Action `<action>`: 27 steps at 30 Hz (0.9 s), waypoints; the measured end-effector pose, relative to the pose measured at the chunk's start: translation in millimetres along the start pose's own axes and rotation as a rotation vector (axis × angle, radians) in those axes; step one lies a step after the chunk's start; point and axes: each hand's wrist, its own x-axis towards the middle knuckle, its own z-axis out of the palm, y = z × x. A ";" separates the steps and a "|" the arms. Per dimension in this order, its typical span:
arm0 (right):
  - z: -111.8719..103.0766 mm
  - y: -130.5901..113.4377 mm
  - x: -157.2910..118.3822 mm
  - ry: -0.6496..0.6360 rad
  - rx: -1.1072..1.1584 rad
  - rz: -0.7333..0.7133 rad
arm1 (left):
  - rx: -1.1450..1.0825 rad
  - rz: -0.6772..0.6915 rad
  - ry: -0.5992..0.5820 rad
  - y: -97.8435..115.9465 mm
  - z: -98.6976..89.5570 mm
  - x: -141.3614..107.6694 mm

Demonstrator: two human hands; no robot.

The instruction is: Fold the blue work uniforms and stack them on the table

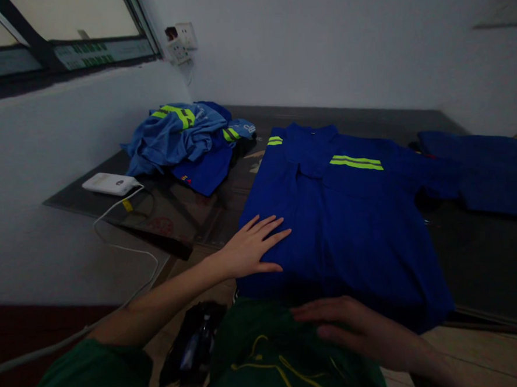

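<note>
A dark blue work shirt [352, 223] with yellow-green reflective stripes lies spread out, its collar pointing away from me and its lower end at the near table edge. My left hand [257, 246] rests on the left part of the shirt front, palm down with the fingers spread. Close to my body, my right hand [340, 323] is held low in front of my green top [260, 357], near the shirt's lower edge. Its fingers look stretched out, and nothing shows in them. The shirt's left sleeve is mostly out of sight.
A rumpled pile of blue clothing [180, 134] lies at the back left of the dark table [485, 255]. Nearer stands a white power bank [111, 183] with a cable [151, 255] hanging down. Folded blue cloth [497, 167] lies at right. A black bag [193, 343] sits on the floor.
</note>
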 end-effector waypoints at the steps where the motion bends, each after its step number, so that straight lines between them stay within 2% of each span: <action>1: -11.7 -8.2 3.2 0.089 -0.024 -0.036 | 0.020 0.000 -0.015 2.5 1.8 -0.5; 4: -39.6 -9.7 26.2 0.477 -0.268 -0.100 | 0.082 0.018 -0.054 6.8 2.8 2.9; 6: -52.0 4.6 44.0 0.630 -0.509 -0.079 | 0.125 0.035 -0.079 7.9 1.8 5.1; 7: -56.5 13.5 51.0 0.644 -0.616 -0.051 | 0.143 0.040 -0.086 8.3 1.6 5.4; 10: -63.4 35.5 59.2 0.579 -0.820 0.025 | 0.169 0.038 -0.104 11.5 2.2 3.9; 14: -64.9 43.6 45.8 0.506 -0.915 0.039 | 0.075 0.038 -0.149 24.7 -0.7 -1.5; 18: -69.4 45.1 26.8 0.423 -0.956 0.052 | -0.165 0.006 -0.133 32.9 -20.1 7.1; 20: -74.0 44.0 19.6 0.386 -0.951 0.057 | -0.263 -0.011 -0.044 24.2 -32.9 26.7; 23: -86.0 31.0 17.8 0.352 -0.889 0.056 | -0.304 -0.006 0.165 -8.8 -45.3 77.6; 25: -98.9 14.9 28.4 0.387 -0.815 0.028 | -0.283 -0.029 0.313 -38.4 -44.4 118.2; 27: -115.7 -1.7 50.9 0.469 -0.756 -0.023 | -0.236 -0.098 0.396 -66.7 -36.0 154.8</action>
